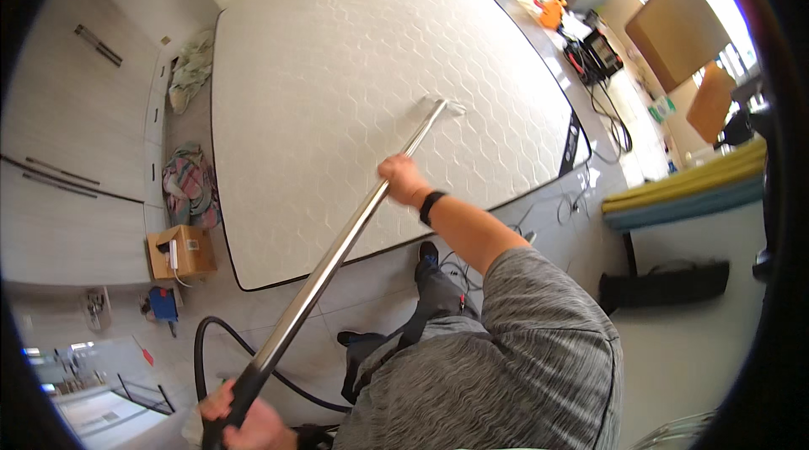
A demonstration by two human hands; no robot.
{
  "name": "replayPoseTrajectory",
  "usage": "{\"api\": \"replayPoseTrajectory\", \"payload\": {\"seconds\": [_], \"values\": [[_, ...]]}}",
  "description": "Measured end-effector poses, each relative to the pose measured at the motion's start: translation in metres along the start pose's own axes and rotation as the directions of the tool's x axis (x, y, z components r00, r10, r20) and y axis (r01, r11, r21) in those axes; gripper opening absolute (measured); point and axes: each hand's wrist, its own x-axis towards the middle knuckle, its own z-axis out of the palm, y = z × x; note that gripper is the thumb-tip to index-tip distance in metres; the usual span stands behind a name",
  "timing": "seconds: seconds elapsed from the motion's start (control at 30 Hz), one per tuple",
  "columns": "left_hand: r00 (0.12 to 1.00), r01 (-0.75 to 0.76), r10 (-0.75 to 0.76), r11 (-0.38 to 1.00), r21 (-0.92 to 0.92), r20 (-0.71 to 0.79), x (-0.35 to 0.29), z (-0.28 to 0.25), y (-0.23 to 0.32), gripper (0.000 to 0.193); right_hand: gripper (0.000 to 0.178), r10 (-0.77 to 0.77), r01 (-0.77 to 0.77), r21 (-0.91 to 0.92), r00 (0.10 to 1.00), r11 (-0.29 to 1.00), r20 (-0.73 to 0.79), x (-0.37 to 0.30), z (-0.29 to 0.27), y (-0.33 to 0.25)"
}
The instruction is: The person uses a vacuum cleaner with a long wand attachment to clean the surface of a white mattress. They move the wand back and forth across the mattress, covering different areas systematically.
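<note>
A long metal vacuum wand [324, 269] slants from the lower left up over the white quilted mattress [337, 71]. My right hand [404, 180] is wrapped round the middle of the tube, a black band on its wrist. At the lower left, my left hand [253, 425] grips the wand's black handle end, partly cut off by the picture's edge. The wand's small head [452, 107] rests against the mattress surface, right of its middle. From near the handle a black hose [200, 349] loops out and runs back beside my legs.
Cables [459, 269] lie on the tiled floor by my foot. A cardboard box [192, 252] and a bundled plaid cloth [192, 184] sit left of the mattress, beside pale cabinets [76, 113]. On the right are a black machine [597, 58] and folded yellow curtain-like fabric [691, 180].
</note>
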Motion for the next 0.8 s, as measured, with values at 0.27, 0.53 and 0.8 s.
{"api": "replayPoseTrajectory", "payload": {"seconds": [0.27, 0.53, 0.8], "values": [[0.804, 0.01, 0.595, -0.024, 1.0, 0.007, 0.03, -0.042, -0.103, 0.044, 0.029, 0.076, -0.059, -0.192, 0.994, 0.98, 0.084, 0.019, -0.033, 0.051], [0.356, -0.046, 0.62, -0.736, 0.676, 0.699, -0.096, 0.13, -0.089, 0.027, 0.042, -0.566, 0.424, 0.411, 0.752, 0.807, 0.337, -0.089, -0.02, -0.121], [0.344, -0.318, 0.559, -0.686, 0.654, 0.754, -0.078, 0.153, -0.147, 0.023, 0.024, -0.725, 0.594, 0.417, 0.586, 0.688, 0.361, -0.069, -0.029, -0.111]]}}
